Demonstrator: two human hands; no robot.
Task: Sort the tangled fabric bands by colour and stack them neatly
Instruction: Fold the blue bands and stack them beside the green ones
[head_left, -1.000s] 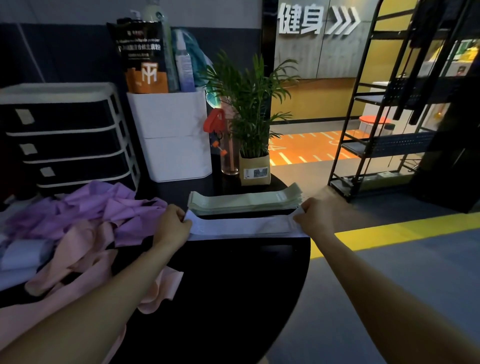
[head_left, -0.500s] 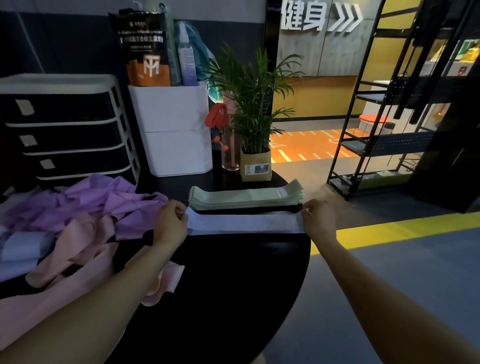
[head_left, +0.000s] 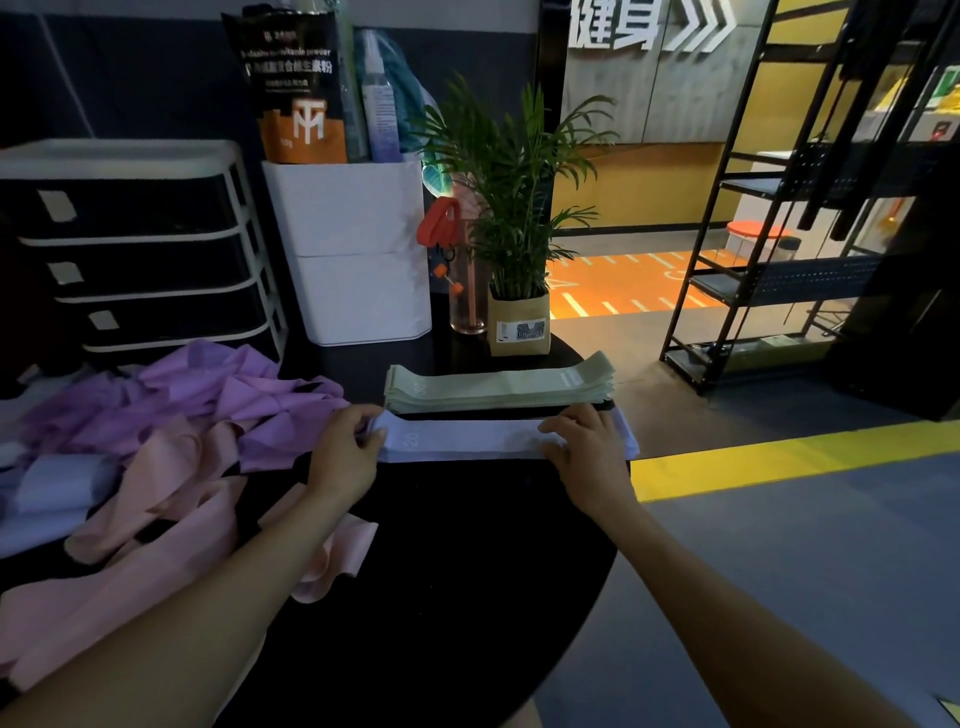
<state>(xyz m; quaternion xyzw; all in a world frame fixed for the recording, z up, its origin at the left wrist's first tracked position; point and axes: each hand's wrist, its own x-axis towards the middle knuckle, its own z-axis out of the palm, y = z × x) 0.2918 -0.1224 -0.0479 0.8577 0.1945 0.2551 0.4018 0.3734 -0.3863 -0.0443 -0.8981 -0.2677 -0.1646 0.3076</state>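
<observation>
Lying crosswise just in front of the green stack (head_left: 498, 387), the pale lavender band (head_left: 467, 441) has its left end pinched by the left hand (head_left: 340, 457), while the right hand (head_left: 587, 452) presses flat near its right end.

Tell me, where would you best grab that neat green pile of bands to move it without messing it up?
Probably at its two short ends, one of the hands at each, coming in from the left and right sides. The green stack is long, flat and many-layered, so pinching all layers at both ends should keep them aligned. The potted plant crowds it behind and the pale lilac band lies just in front.
</observation>
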